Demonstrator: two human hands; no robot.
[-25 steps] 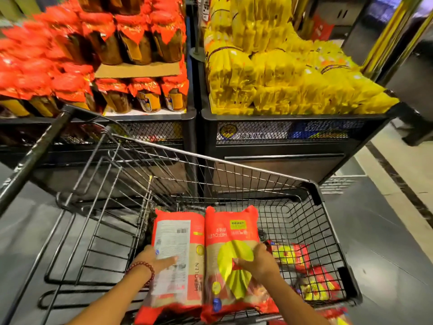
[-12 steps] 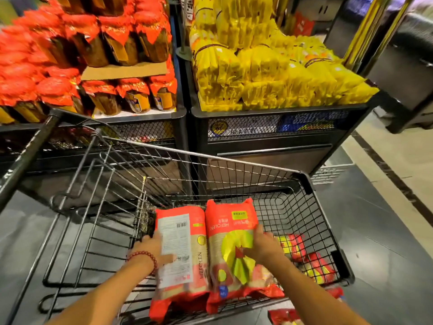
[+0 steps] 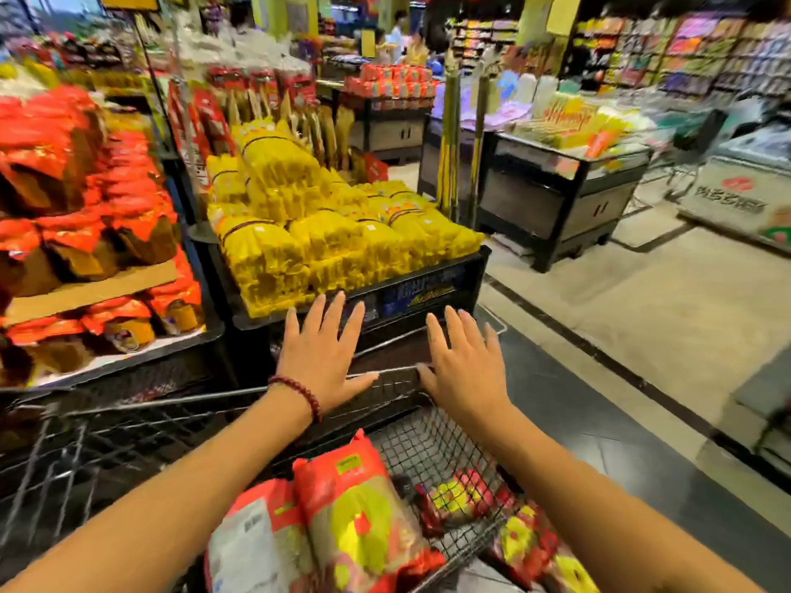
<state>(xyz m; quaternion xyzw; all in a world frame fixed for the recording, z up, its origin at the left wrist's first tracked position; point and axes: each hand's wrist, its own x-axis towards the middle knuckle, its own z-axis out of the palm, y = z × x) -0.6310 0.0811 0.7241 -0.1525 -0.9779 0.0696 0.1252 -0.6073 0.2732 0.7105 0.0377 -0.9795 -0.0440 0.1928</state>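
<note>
— Can any writing be read on the two packs?
— No, it is all blurred. The left red pack (image 3: 257, 545) shows a white label panel. The right red pack (image 3: 364, 520) has a small green tag and a yellow-green figure.
— Where do they lie?
— In the shopping cart (image 3: 432, 442), at 6 o'clock of the view, side by side and touching. Their long axes run roughly 6 to 12 o'clock, with the right one's top tipped toward 11.
— And the hands?
— The left hand (image 3: 319, 357), with a bead bracelet (image 3: 299, 393) at the wrist, and the right hand (image 3: 464, 370) are over the cart's far rim, palms down. Each grip is wide, fingers spread, holding nothing. I cannot tell whether the thumbs touch the rim.
— What is around them?
— Yellow packets (image 3: 325, 241) at 12 o'clock, and red-topped goods (image 3: 85, 216) at 9. A freezer (image 3: 740, 186) at 2 has lettering too blurred to read.
</note>
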